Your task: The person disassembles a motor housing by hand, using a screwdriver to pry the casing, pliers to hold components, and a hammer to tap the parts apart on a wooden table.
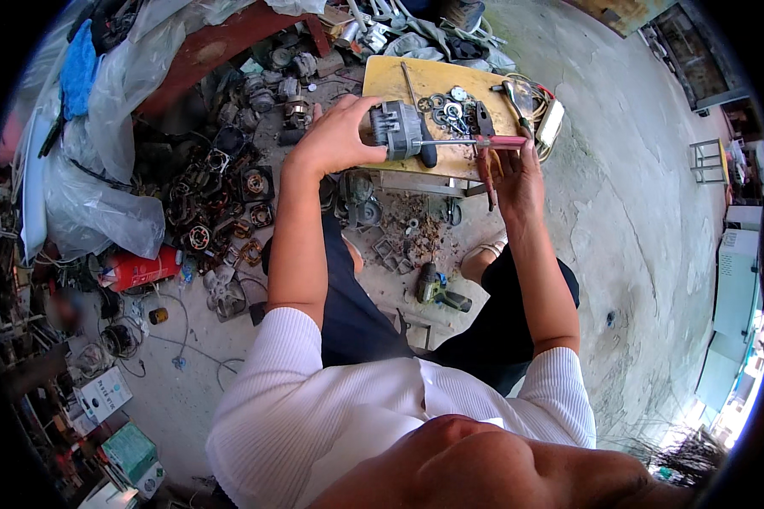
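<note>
My left hand [338,134] is closed around one end of a grey finned electric motor [396,127], held over the left edge of a small yellow-topped table [440,71]. My right hand [522,182] grips the red handle of a screwdriver [509,142]. Its shaft lies level and points left, with the tip at the motor's right side; I cannot tell whether it sits in a screw. Beneath the screwdriver are pliers [484,120] with red handles. A second, dark-handled screwdriver [410,85] lies partly behind the motor, beside several metal rings and small parts [452,111].
A ratchet wrench [516,103] and a coiled cable with a white block [550,121] occupy the table's right side. A green and black power drill [440,290] lies on the floor between my feet. Piles of motor parts [221,161] and a red container [143,267] are at left.
</note>
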Action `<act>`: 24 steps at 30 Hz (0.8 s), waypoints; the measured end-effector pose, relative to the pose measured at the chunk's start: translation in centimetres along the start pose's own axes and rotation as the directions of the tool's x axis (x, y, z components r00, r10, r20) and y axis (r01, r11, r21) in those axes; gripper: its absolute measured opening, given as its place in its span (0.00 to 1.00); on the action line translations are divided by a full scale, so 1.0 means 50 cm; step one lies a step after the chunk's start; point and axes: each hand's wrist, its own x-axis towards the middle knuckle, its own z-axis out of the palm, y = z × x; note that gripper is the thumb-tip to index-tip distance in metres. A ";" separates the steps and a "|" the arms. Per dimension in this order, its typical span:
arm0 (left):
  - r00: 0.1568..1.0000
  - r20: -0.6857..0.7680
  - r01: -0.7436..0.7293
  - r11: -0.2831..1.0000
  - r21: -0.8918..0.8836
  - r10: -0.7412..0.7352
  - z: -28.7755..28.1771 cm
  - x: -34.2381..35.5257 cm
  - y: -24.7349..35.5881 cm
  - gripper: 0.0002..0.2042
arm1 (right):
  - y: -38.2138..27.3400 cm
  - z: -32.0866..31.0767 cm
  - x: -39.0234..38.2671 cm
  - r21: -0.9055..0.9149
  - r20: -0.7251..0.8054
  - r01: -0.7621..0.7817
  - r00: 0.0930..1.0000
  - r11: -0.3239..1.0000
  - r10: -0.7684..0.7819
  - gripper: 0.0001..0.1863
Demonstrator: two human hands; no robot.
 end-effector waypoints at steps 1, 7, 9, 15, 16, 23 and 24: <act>1.000 -0.009 -0.005 1.000 0.009 0.005 0.002 -0.001 -0.001 0.40 | -0.005 0.010 -0.008 -0.032 0.010 -0.002 1.000 0.999 0.002 0.21; 1.000 0.001 -0.007 1.000 -0.024 0.007 -0.003 0.001 0.007 0.39 | 0.009 -0.031 0.027 -0.042 0.007 0.034 0.999 0.999 -0.034 0.23; 1.000 -0.005 -0.015 0.999 -0.034 0.015 -0.001 0.001 0.003 0.39 | 0.009 -0.032 0.027 0.014 0.011 -0.026 1.000 1.000 0.025 0.22; 1.000 0.008 -0.001 1.000 -0.019 0.001 -0.003 0.000 0.006 0.40 | 0.003 -0.008 0.011 -0.003 -0.022 -0.014 1.000 1.000 0.014 0.21; 1.000 0.015 0.005 1.000 -0.009 -0.005 -0.004 0.001 0.007 0.40 | 0.002 -0.007 0.011 -0.021 -0.042 -0.003 0.999 1.000 0.002 0.21; 1.000 0.021 0.015 0.999 -0.031 -0.014 -0.006 0.000 0.007 0.40 | 0.006 -0.010 0.011 -0.006 -0.028 -0.010 1.000 1.000 0.010 0.21; 1.000 0.022 0.022 0.999 -0.040 -0.021 -0.005 0.000 0.007 0.40 | 0.003 -0.006 0.006 -0.013 -0.028 -0.015 0.999 1.000 0.015 0.20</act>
